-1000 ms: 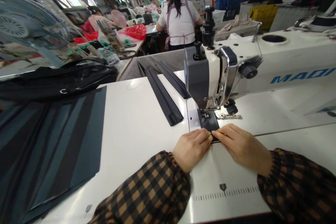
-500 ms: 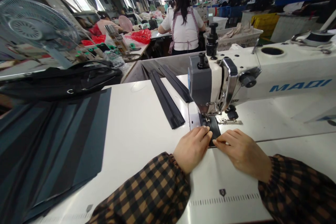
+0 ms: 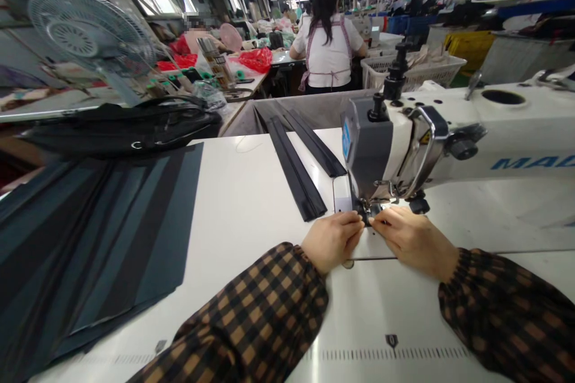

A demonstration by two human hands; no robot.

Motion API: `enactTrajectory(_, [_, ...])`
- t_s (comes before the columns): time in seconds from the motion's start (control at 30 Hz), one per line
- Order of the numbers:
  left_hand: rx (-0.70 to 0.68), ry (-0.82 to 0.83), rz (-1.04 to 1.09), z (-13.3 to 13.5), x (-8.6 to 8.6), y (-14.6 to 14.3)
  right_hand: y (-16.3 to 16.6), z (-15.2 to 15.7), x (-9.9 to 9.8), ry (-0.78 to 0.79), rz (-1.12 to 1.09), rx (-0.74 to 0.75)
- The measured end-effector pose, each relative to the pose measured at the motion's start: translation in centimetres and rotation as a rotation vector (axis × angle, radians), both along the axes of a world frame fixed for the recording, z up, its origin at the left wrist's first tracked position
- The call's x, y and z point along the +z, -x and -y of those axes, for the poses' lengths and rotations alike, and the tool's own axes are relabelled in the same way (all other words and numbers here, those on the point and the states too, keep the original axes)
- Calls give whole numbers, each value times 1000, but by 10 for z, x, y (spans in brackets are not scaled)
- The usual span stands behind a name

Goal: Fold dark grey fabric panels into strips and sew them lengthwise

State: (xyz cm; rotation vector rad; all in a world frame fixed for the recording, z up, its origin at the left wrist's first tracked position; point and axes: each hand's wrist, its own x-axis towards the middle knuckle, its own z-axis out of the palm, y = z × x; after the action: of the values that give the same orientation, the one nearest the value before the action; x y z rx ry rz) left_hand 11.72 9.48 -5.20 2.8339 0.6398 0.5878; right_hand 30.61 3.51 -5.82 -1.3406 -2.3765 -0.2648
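Observation:
At the sewing machine (image 3: 371, 143), a short dark fabric strip (image 3: 366, 219) lies under the presser foot, mostly covered by fingers and foot. My left hand (image 3: 333, 240) pinches its left side, fingers pressed together. My right hand (image 3: 415, 242) grips the right side between thumb and fingers, close to the foot. Left of the machine head, two long dark strips with lengthwise seams, a nearer strip (image 3: 296, 173) and a farther strip (image 3: 318, 148), hang over the table's back edge.
A stack of dark blue-black fabric panels (image 3: 148, 239) covers the table's left side, with a black bag (image 3: 121, 131) behind it. A fan (image 3: 85, 42) stands at back left. Beyond the table a person (image 3: 330, 42) sits facing away, beside a white basket (image 3: 417, 69). A ruler scale (image 3: 359, 354) runs along the front.
Both hands have moved forward toward the needle with the strip, and less of it shows in front of the foot. The camera view has shifted left.

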Motion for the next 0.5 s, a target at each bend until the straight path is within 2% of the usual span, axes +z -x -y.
enactTrajectory(0.27, [97,-30,-113,1,-3,-5,-4,1,-5,-32,-30,-10])
enactTrajectory(0.5, [65,55,-42,-9,-1,-4,-13,4,-10,-69,-199,-43])
